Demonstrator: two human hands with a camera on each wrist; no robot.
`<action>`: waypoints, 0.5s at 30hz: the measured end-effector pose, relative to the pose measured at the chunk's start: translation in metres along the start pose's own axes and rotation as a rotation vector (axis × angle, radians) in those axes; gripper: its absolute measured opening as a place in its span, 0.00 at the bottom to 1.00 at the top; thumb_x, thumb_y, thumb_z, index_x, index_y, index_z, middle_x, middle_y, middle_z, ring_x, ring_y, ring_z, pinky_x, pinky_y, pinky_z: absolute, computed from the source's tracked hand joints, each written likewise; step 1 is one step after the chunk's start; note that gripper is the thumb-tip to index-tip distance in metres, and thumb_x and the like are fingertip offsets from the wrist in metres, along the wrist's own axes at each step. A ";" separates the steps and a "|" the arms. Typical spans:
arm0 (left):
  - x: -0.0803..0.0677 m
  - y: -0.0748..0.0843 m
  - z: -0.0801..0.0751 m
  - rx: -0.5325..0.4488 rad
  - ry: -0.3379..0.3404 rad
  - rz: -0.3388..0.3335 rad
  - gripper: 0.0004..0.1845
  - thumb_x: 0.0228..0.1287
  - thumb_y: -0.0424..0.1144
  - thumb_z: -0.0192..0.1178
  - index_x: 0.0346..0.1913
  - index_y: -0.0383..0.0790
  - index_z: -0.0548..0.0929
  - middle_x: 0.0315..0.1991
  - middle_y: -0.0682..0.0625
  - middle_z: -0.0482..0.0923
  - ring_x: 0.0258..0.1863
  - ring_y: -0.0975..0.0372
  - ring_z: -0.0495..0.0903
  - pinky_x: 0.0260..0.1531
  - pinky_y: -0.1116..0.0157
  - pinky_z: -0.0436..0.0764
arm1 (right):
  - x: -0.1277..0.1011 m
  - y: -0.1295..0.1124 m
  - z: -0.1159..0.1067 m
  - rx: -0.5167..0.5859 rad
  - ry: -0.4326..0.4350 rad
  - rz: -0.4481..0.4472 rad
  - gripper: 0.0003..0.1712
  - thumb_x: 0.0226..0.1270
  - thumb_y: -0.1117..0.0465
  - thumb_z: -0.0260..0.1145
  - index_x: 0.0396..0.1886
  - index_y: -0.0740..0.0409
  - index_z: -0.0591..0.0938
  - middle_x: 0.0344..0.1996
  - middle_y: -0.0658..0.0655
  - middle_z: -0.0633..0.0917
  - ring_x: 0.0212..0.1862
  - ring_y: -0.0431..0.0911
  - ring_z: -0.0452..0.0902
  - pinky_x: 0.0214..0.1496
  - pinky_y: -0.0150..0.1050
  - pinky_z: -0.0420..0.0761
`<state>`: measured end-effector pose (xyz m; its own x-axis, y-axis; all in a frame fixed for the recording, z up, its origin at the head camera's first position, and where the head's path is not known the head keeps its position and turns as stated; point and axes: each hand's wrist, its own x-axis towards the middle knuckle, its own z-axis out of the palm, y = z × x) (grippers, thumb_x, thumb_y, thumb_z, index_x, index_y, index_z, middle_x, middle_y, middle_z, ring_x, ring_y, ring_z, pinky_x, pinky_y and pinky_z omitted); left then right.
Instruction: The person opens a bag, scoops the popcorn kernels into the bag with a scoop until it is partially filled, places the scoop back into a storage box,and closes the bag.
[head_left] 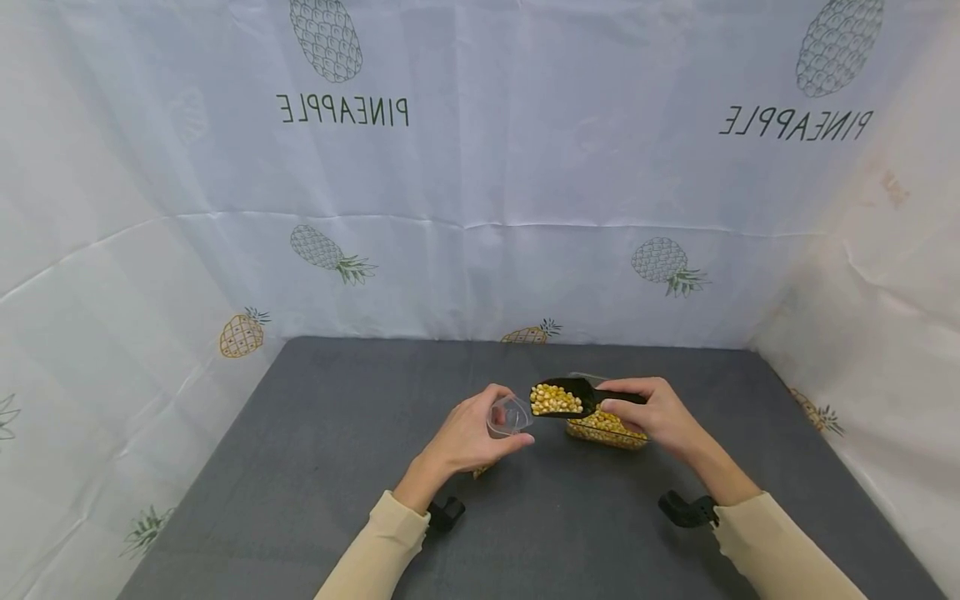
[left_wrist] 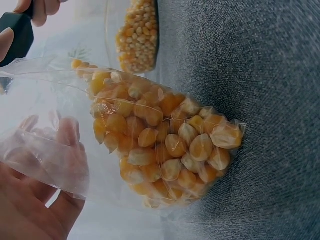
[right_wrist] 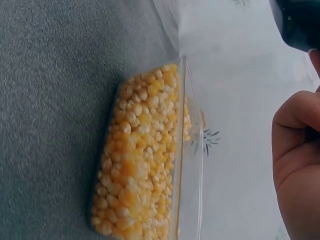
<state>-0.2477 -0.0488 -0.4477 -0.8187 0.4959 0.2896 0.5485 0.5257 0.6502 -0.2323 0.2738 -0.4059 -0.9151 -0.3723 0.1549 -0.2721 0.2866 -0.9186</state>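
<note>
My left hand [head_left: 463, 435] holds a clear plastic bag [head_left: 510, 416] by its mouth, thumb and fingers curved around the opening. In the left wrist view, yellow corn kernels [left_wrist: 165, 140] fill the lower part of the bag, which reaches down to the table. With my right hand [head_left: 663, 418] I grip the handle of a black scoop [head_left: 589, 395]. Corn kernels [head_left: 555, 400] lie in the scoop, its front edge close beside the bag's mouth. Below the scoop stands a clear rectangular container [right_wrist: 181, 145] of corn, partly hidden by the right hand in the head view.
A dark grey cloth surface [head_left: 360, 433] covers the table. White curtains [head_left: 480, 167] printed with pineapples hang at the back and both sides. On each wrist sits a black strap mount, the left one [head_left: 447, 513] and the right one [head_left: 686, 508].
</note>
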 end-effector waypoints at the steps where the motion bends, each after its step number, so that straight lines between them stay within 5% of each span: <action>1: 0.000 0.000 0.000 0.000 -0.001 0.000 0.36 0.61 0.62 0.68 0.64 0.43 0.75 0.34 0.59 0.74 0.29 0.68 0.75 0.33 0.64 0.77 | 0.001 0.000 0.001 0.002 -0.004 -0.002 0.21 0.75 0.63 0.64 0.60 0.75 0.79 0.11 0.49 0.63 0.14 0.44 0.54 0.18 0.48 0.63; 15: -0.001 0.000 0.000 -0.002 -0.015 0.006 0.35 0.62 0.61 0.68 0.64 0.43 0.74 0.34 0.59 0.73 0.28 0.70 0.76 0.32 0.65 0.77 | 0.005 0.001 0.016 -0.021 -0.024 0.017 0.21 0.73 0.62 0.67 0.59 0.70 0.82 0.10 0.48 0.64 0.13 0.40 0.53 0.15 0.43 0.65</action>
<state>-0.2470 -0.0496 -0.4484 -0.8128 0.5091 0.2831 0.5531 0.5216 0.6497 -0.2328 0.2582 -0.4122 -0.9124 -0.3879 0.1303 -0.2630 0.3118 -0.9130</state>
